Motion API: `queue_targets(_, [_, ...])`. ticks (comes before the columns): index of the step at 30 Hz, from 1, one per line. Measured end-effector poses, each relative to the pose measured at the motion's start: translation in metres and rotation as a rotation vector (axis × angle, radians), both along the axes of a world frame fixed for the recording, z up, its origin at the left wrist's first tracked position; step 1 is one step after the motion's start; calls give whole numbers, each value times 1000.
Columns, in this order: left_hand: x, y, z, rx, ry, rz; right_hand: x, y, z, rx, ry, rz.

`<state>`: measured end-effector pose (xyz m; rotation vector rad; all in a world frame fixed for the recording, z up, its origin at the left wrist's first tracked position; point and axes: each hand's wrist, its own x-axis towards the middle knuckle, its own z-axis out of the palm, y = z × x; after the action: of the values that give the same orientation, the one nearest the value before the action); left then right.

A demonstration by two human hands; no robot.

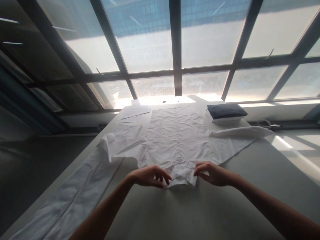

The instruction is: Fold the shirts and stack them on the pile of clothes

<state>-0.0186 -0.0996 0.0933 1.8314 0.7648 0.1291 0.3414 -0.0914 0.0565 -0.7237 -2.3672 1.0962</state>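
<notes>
White shirt (175,131), wrinkled, seam line down ctr, sleeves out, mostly flat on desk (195,213). My R hand (212,172) pinches collar (182,178) corner; L hand (151,175) at opp. corner, can't tell if gripping.

Table (185,216) gives room between the forearms (272,201), and from where I'm standing, also right of the shirt (175,130), short of its sleeve (240,131). Left lane's blocked: long cloth (72,193) near, papers (135,110) far. Folded stack (226,112) obstructs far right; window closes the far end.
</notes>
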Motion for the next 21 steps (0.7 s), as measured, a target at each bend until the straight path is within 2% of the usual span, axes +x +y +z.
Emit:
queue_targets(2, [2, 15, -4, 0, -83, 115, -10, 15, -2, 23, 73, -168])
queue_targets(3, [5, 25, -9, 65, -115, 214, -18, 24, -5, 53, 102, -277])
queue_targets(5, [16, 44, -22, 300, -122, 397, -37, 42, -12, 127, 104, -485])
queue_targets(6, [24, 52, -30, 429, -93, 447, -47, 51, -15, 161, 71, -562])
queue_targets(8, [41, 63, -48, 636, 16, 433, -68, 63, -23, 220, -54, -647])
queue_targets(11, [62, 67, -72, 796, 249, 336, -91, 70, -35, 277, -295, -647])
queue_targets(14, [71, 65, -88, 868, 408, 290, -100, 69, -47, 300, -450, -574])
queue_targets(17, [70, 64, -94, 906, 460, 256, -100, 66, -55, 310, -506, -522])
queue_targets(21, [68, 65, -94, 919, 505, 227, -96, 70, -57, 318, -543, -492])
